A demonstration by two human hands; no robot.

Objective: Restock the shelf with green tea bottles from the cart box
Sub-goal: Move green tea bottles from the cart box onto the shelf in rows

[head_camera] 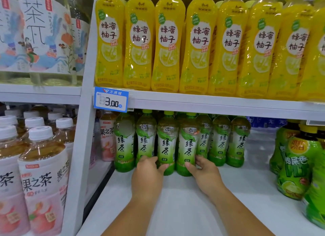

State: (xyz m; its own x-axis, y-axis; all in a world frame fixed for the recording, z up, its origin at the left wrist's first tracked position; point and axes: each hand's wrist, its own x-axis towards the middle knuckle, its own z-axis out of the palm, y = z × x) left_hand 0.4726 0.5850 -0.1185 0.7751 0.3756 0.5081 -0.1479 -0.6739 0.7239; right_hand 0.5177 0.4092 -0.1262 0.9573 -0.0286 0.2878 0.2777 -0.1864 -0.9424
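1. Two bare forearms reach in over the white shelf (175,200).
2. The left hand (147,174) wraps its grip around the base of one green tea bottle (166,144); the right hand (204,170) closes on the neighbouring green tea bottle (188,146), both standing upright and touching.
3. Behind and beside them stands the row of green tea bottles (219,141).
4. Above, yellow honey pomelo bottles (168,42) line the upper shelf over a blue price tag (111,99).

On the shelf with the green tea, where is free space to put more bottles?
Bare shelf lies in front of the green tea bottles and rightward to the lime-green bottles. Crowded left, by the peach tea bottle.
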